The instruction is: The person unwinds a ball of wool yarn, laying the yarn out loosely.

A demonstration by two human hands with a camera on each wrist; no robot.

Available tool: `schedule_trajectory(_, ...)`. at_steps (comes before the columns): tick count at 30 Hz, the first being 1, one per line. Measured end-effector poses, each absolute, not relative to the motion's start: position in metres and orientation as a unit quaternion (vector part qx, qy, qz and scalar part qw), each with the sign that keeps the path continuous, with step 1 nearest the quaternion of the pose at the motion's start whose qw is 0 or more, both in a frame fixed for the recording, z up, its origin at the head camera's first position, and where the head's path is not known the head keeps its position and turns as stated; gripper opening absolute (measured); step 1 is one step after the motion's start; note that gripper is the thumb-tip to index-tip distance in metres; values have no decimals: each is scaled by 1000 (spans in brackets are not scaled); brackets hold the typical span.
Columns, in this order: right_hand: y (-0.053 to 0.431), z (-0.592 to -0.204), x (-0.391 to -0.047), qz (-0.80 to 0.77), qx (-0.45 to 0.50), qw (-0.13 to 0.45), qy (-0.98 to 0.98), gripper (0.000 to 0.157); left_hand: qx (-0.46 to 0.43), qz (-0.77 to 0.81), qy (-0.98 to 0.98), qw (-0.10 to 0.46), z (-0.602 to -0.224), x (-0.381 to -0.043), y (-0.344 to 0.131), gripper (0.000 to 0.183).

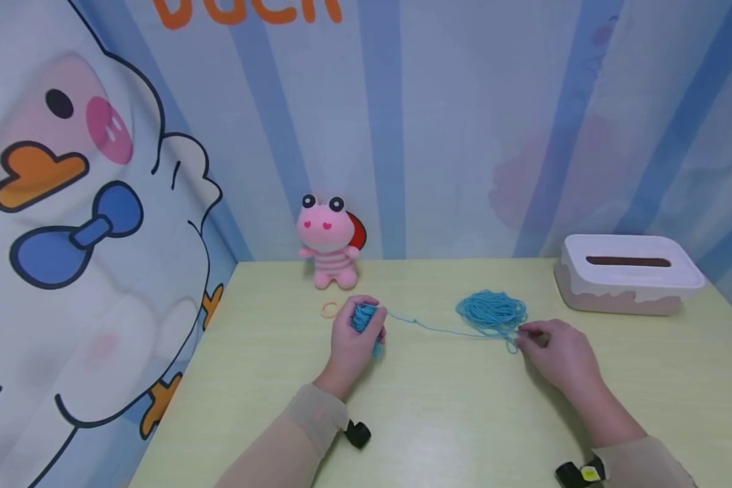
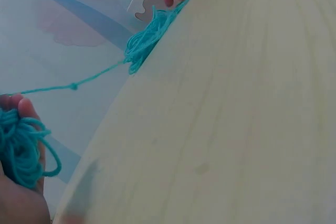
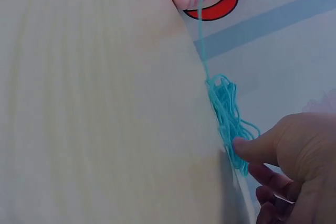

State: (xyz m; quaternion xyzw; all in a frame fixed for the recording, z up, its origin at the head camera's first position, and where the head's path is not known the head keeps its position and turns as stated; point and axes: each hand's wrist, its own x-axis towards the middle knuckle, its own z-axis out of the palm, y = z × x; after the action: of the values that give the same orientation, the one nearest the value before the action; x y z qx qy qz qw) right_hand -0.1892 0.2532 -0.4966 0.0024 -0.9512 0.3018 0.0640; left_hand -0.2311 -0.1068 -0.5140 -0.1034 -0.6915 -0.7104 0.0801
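Though a good bunch of blue yarn (image 1: pixel 364 316) is already gathered in the left hand (image 1: pixel 352 342), much of it looks left to take up, since a loose pile (image 1: pixel 492 310) lies on the bench (image 1: pixel 439 407) at about three o'clock from that hand. The left grip is curled round the bunch, fingers and thumb closed about it, with a few loops poking out. A single strand (image 1: pixel 439 329) runs from there to the pile, a small knot (image 2: pixel 74 86) partway along it, so the two parts are joined and the winding, I'd judge, is somewhere in the middle. The right hand (image 1: pixel 558 352) is at four o'clock of the pile, its thumb touching the yarn at the near edge; whether that grip pinches a strand or merely rests against it, I cannot tell. From the left hand, a pink toy (image 1: pixel 326 234) stands at eleven o'clock and an orange ring (image 1: pixel 323 312) lies at ten, just beside the hand; the ring is not round the yarn. A tissue box (image 1: pixel 631 291) sits between one and two o'clock from the right hand.
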Motion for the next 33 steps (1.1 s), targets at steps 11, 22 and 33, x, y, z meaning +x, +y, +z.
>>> schedule_trajectory(11, 156, -476, -182, 377, 185, 197, -886, 27, -136, -703, -695, 69, -513, -230, -108, 29)
schedule_trajectory(22, 79, -487, -208, 389, 195, 93, -896, 38, -140, -704, -695, 51, -509, -227, -107, 25)
schedule_trajectory(33, 100, -468, -200, 426, 155, 183, -872, 17, -144, -715, -684, 38, -506, -226, -105, 31)
